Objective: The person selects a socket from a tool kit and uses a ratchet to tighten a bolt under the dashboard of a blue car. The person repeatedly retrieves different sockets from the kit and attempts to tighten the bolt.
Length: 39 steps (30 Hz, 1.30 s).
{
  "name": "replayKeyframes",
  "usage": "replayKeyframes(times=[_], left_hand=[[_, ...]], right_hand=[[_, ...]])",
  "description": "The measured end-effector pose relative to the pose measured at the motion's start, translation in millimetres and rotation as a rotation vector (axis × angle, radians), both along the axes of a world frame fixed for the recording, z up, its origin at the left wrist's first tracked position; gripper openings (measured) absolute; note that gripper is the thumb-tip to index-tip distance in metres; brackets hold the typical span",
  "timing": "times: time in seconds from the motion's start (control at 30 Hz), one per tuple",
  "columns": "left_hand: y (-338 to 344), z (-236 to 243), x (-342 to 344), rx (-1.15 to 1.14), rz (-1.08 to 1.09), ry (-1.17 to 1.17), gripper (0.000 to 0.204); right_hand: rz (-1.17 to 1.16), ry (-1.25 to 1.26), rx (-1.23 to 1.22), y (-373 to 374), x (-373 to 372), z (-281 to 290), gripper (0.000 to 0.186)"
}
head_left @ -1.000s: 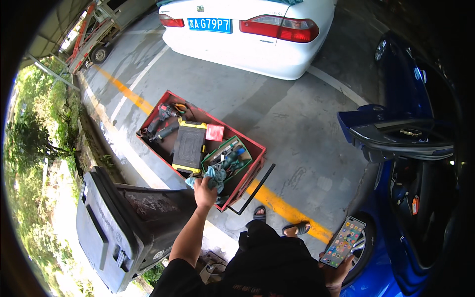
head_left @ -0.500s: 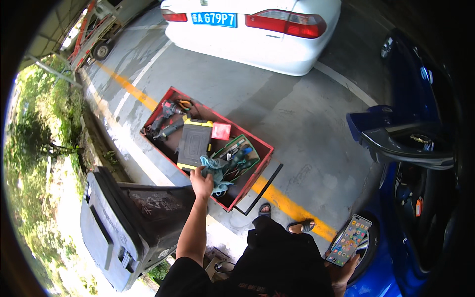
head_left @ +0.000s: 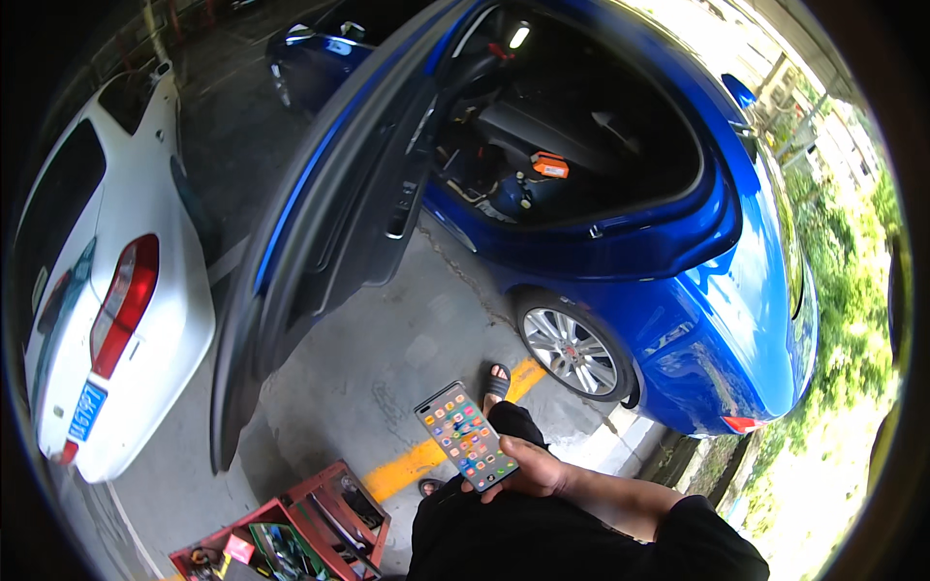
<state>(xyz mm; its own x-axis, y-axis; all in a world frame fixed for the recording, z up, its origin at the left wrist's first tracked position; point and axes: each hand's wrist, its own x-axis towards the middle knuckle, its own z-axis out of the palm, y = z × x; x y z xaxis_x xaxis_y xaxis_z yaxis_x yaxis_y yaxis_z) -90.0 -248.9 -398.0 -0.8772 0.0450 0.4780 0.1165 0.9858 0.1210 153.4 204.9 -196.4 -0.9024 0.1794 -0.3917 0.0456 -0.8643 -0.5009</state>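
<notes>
My right hand [head_left: 531, 469] is wrapped round the lower edge of a smartphone [head_left: 459, 426], its thumb along one side. The lit screen faces up and shows rows of coloured icons. My left hand is out of view. At the lower left stands a red tool cart [head_left: 293, 505], cut off by the picture's edge. Inside it are a green-rimmed tray [head_left: 262, 538] of tools and a small red box [head_left: 239, 549].
A blue car [head_left: 668, 320] stands ahead with its door [head_left: 339, 203] open. In the cabin sits an orange box [head_left: 549, 165]. To the left is a white car [head_left: 174, 320]. A yellow line [head_left: 407, 467] crosses the grey floor by my sandalled feet.
The view has swung right, from the cart to the blue car. My left hand, earlier at a blue-green cloth in the cart, has left the view. The phone stays in my right hand.
</notes>
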Motion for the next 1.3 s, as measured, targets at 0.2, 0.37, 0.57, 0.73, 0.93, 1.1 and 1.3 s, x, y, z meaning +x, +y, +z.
replayKeyframes(times=[0.2, 0.37, 0.57, 0.73, 0.93, 1.1, 1.3], left_hand=[[176, 15, 24, 0.103, -0.32, -0.347, 0.025], [329, 22, 27, 0.145, -0.557, -0.657, 0.014], [585, 47, 52, 0.238, -0.854, -0.965, 0.013], [802, 26, 92, 0.434, -1.144, -1.131, 0.01], [980, 13, 177, 0.68, -1.666, -1.414, 0.018], [1080, -12, 256, 0.798, -1.925, -1.235, 0.024], [1104, -22, 288, 0.67, -2.012, -1.186, 0.017]], right_hand=[[-0.044, 0.058, -0.109, 105, 2, -30, 0.065], [-0.098, 0.079, -0.105, 239, 24, -31, 0.059], [-0.224, -0.028, 0.112, 392, 112, -25, 0.075], [-0.471, -0.098, 0.214, 460, 175, -27, 0.075], [-0.685, -0.173, 0.163, 459, 208, -54, 0.077], [-0.64, -0.14, 0.316, 464, 197, -84, 0.069], [-0.606, -0.172, 0.091, 510, 176, -78, 0.073]])
